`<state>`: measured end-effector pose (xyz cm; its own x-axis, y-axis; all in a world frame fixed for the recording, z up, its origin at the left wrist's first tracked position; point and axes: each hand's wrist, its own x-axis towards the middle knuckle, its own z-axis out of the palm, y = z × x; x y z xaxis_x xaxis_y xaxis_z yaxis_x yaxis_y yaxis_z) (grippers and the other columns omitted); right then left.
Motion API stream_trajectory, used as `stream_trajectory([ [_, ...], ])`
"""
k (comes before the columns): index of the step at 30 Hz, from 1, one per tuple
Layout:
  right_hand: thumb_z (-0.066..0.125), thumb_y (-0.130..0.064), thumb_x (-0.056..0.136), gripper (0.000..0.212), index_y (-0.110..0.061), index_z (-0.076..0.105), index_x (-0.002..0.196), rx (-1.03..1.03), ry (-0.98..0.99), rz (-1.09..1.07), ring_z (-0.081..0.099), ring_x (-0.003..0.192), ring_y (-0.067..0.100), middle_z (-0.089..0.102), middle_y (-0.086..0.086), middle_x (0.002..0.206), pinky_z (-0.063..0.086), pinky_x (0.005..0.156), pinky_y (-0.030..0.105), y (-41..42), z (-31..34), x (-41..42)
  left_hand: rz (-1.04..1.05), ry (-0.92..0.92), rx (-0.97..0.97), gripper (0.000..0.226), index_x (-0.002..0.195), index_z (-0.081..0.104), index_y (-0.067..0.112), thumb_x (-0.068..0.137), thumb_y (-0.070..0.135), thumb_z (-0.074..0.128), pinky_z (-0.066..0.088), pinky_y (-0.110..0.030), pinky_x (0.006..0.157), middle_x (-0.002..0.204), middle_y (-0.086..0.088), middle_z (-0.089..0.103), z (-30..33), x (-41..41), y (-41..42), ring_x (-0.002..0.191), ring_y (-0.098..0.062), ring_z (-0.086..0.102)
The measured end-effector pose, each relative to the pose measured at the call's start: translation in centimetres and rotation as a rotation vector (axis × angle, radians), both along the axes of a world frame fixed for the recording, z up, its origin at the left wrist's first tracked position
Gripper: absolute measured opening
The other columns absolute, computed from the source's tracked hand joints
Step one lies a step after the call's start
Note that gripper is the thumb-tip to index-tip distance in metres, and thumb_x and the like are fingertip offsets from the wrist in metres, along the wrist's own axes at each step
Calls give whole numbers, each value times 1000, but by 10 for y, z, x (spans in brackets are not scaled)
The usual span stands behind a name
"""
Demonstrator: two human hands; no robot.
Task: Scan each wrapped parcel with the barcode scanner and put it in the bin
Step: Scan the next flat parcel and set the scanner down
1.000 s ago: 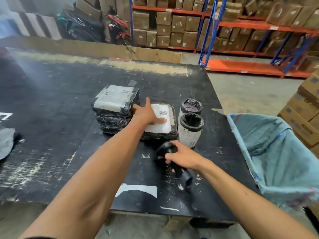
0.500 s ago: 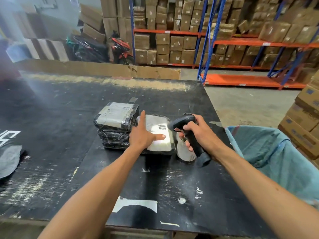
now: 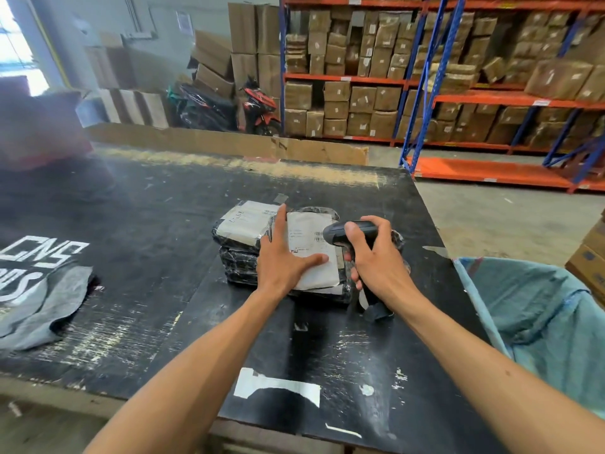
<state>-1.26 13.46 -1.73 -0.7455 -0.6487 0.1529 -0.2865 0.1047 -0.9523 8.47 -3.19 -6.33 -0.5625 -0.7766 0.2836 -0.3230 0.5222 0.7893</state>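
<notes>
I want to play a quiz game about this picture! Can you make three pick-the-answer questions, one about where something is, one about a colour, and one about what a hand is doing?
1. Where is the bin?
A. right of the table
B. on the table
C. behind the shelves

2. What colour is the parcel's label?
A. red
B. white
C. green

3. What is the right hand doing?
A. waving
B. resting flat
C. gripping the scanner

Answers: A, the bin sits off the table's right edge. B, the label is white. C, its fingers wrap the scanner handle.
</notes>
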Motion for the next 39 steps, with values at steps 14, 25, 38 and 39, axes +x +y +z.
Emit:
stream_trajectory([
  [14, 50, -68, 100, 47, -38, 35, 134, 44, 76, -46, 66, 47, 14, 73, 3, 78, 53, 46, 23, 9, 10, 11, 22, -20, -13, 132, 152, -3, 61, 53, 74, 83, 46, -46, 98, 144, -17, 49, 6, 4, 6, 127, -36, 50],
  [25, 70, -26, 95, 55, -36, 39, 139, 186, -46, 85, 79, 68, 22, 77, 4, 94, 66, 66, 36, 30, -14, 11, 124, 63, -22, 134, 153, -4, 60, 53, 74, 84, 38, -34, 78, 109, -11, 49, 28, 5, -14, 86, -25, 48],
  [38, 71, -36, 99, 68, -8, 34, 149, 841, 195, 64, 60, 121, 42, 62, 18, 130, 53, 95, 45, 18, -95, 30, 96, 133, -9, 133, 158, -1, 47, 58, 72, 84, 36, -35, 88, 154, -2, 46, 24, -3, 3, 126, -30, 45],
  [39, 71, -36, 99, 68, -8, 34, 149, 845, 187, 64, 60, 120, 41, 62, 18, 130, 52, 92, 44, 19, -97, 29, 83, 132, -15, 133, 158, -1, 47, 58, 72, 84, 36, -36, 89, 155, -1, 45, 22, -4, 6, 127, -30, 45],
])
